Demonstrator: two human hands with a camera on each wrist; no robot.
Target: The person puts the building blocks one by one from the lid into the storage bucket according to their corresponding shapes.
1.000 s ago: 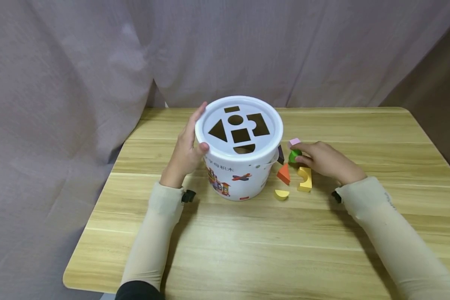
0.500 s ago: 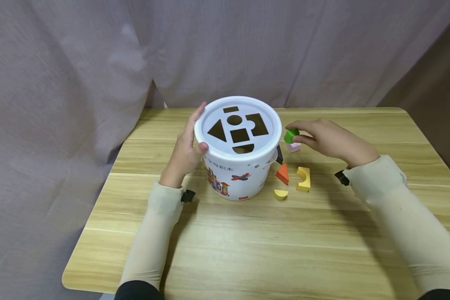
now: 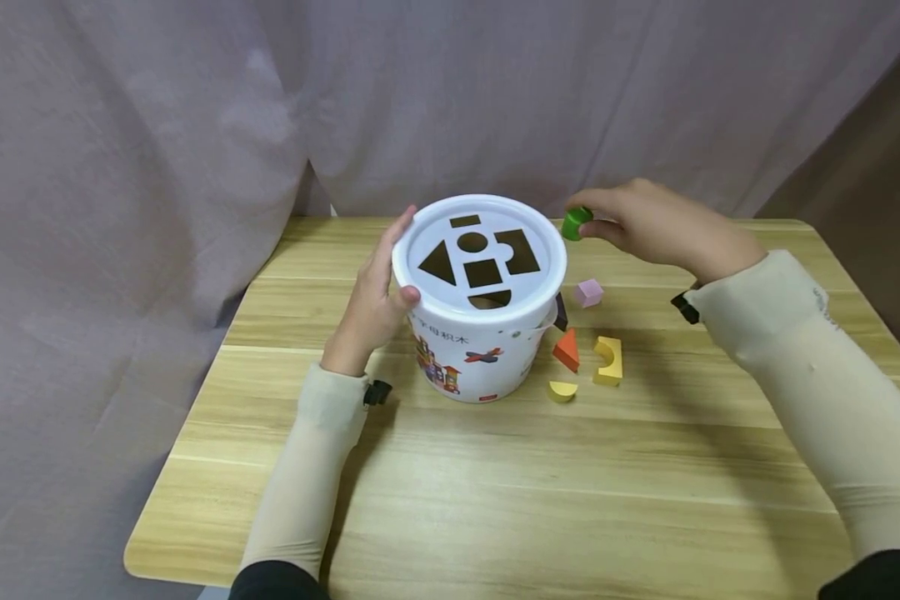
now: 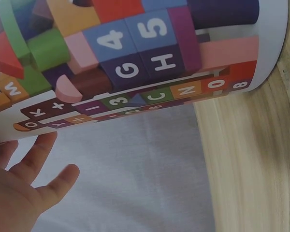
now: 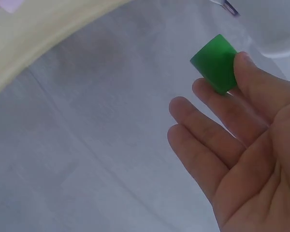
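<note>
holding a little green block (image 3: 575,223) up in the air, the right hand (image 3: 656,227) pinches it between thumb and fingertips, just to the right of the bucket's lid and a bit above rim level. the wrist view shows the block (image 5: 216,63) clamped at the fingertips while the other fingers (image 5: 203,126) lie loosely spread below it. the left hand (image 3: 375,292) is on the left side of the white bucket (image 3: 480,350), fingers straight along the wall and the thumb up against the rim, so it's pressing rather than gripping. the lid (image 3: 480,254) has cutouts: a triangle, a circle, squares, a half circle. on the wooden table (image 3: 570,483) right of the bucket sit a pink cube (image 3: 588,292), an orange triangle (image 3: 567,349), a yellow arch piece (image 3: 609,360) and a yellow half circle (image 3: 562,391), all close together but apart from the raised hand.
</note>
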